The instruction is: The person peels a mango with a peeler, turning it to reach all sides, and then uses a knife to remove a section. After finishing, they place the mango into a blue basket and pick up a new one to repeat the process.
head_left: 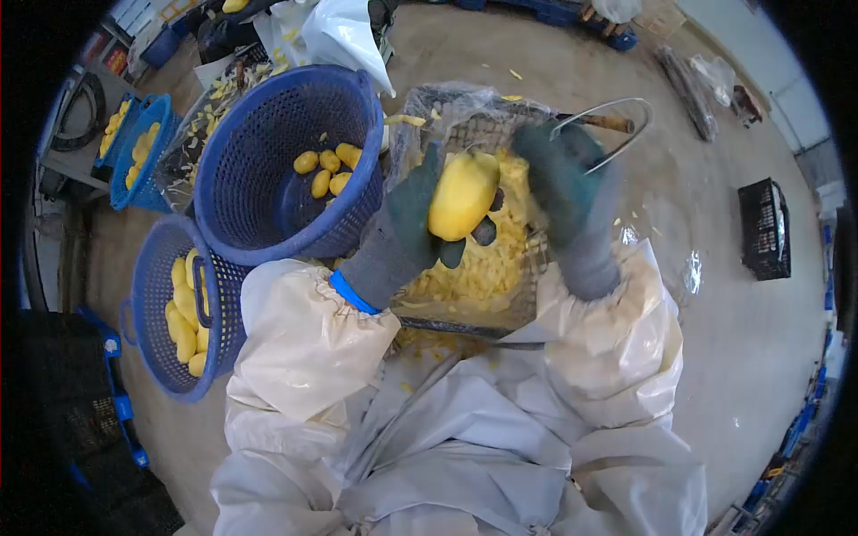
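A large yellow mango [464,196] is held by my left hand [418,201], gloved in dark green, with dark fingertips showing along its far side. My right hand [563,174], also gloved and smeared by motion, is closed just to the right of the mango. From it sticks out a bent metal loop [650,114], apparently the handle of a tool whose working end I cannot make out. Below both hands, a plastic-lined crate [447,317] holds a heap of yellow peelings [474,272]. A brown wooden handle [612,122] shows behind my right hand.
A big blue basket [259,241] at left contains several yellow mangoes [320,185]. Nearer me, a smaller blue basket [152,259] holds smooth yellow fruit [183,308]. Light blue baskets [121,192] stand farther left. A black crate [764,228] rests on the floor at right.
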{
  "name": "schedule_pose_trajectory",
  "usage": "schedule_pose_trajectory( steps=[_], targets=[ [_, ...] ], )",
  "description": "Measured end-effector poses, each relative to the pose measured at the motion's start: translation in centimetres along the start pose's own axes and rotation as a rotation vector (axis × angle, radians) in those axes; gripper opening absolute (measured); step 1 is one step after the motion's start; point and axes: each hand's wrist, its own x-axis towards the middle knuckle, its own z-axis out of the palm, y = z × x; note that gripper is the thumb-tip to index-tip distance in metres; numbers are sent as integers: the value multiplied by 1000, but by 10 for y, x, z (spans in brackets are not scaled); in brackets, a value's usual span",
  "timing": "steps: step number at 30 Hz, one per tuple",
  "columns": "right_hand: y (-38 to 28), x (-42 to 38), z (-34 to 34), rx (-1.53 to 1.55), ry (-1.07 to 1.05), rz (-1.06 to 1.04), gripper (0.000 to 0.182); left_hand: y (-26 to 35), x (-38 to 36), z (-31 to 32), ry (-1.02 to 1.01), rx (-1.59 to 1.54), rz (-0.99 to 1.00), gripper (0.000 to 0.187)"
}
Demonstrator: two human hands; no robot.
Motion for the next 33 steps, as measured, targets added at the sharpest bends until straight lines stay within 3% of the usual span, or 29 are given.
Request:
schedule_pose_trajectory(
  steps=[1,3,5,6,8,10,12,14,17,18,20,23,25,26,27,29,32,33],
  targets=[
    [-10,-12,12,127,-73,205,16,0,0,-4,-12,15,-28,56],
    [1,-16,19,108,-66,114,17,1,-4,-14,-35,51,-94,56],
    [15,15,6,59,28,60,20,4,-8,-9,-59,105,-18,52],
    [43,32,-4,6,189,17,24,7,-12,-4,-75,129,24,50],
    [44,37,-22,89,219,14,24,11,-10,1,-98,133,43,48],
    [20,22,-10,133,127,57,23,10,-6,0,-82,59,7,48],
    [4,2,4,149,13,105,21,-8,3,-14,13,189,188,49],
    [-6,-12,11,135,-159,218,18,-17,6,-21,8,191,215,49],
    [24,17,4,283,84,150,14,-7,5,-15,-147,-25,78,49],
    [36,32,1,34,275,73,15,-1,3,-14,-223,-72,22,48],
    [37,32,-12,118,196,-4,17,10,-1,-17,-378,-155,-103,47],
    [7,2,8,171,38,61,20,-1,2,-19,-200,-59,25,47],
    [-2,-18,21,112,-99,124,22,-32,11,-33,-50,614,678,49],
    [1,-17,21,8,-125,36,23,-32,11,-34,-53,649,679,50],
    [5,-10,19,72,-33,90,22,-27,8,-29,-56,684,681,51],
    [17,15,4,192,138,186,21,-3,1,-24,-195,121,46,51],
    [47,36,-15,83,192,-181,19,4,1,-21,-413,-118,-75,39],
    [38,34,-11,46,185,-272,19,5,-3,-14,-317,-94,-18,40]
  ],
)
